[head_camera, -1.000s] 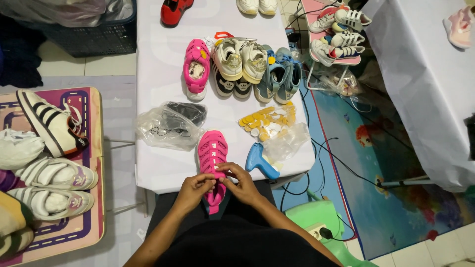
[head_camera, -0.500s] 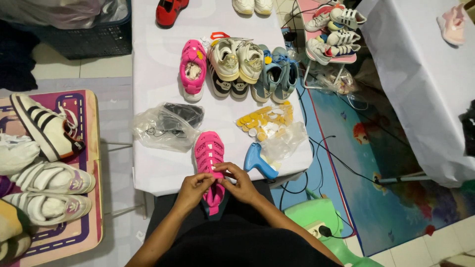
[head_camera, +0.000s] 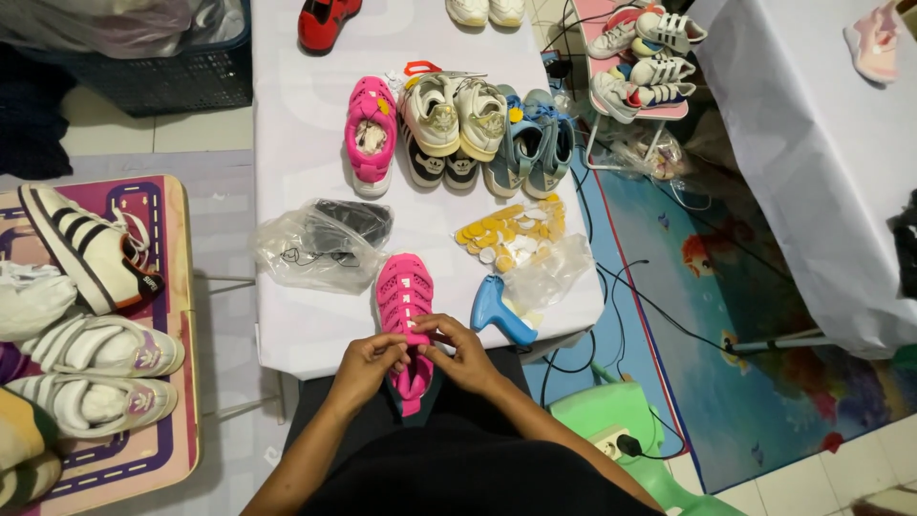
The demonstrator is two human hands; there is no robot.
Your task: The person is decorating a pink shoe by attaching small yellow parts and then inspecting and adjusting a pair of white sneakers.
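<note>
The person holds a pink sandal (head_camera: 405,315) at the near edge of the white surface (head_camera: 296,143). The toe of the sandal lies on the surface and its heel hangs over the edge, above the person's lap. The left hand (head_camera: 366,368) grasps the sandal on its left side, and the right hand (head_camera: 465,352) grasps it on the right side; the fingertips of both hands meet on the middle of the sandal.

Just to the right of the sandal lies a blue tagging gun (head_camera: 500,312), partly under a clear plastic bag (head_camera: 544,274). Beyond it there is a heap of yellow and white tags (head_camera: 511,231). To the left of the sandal lies a clear bag with dark things inside (head_camera: 320,246). Farther away on the surface stand a pink shoe (head_camera: 370,134), a cream pair (head_camera: 456,113) and a blue pair (head_camera: 530,141).
</note>
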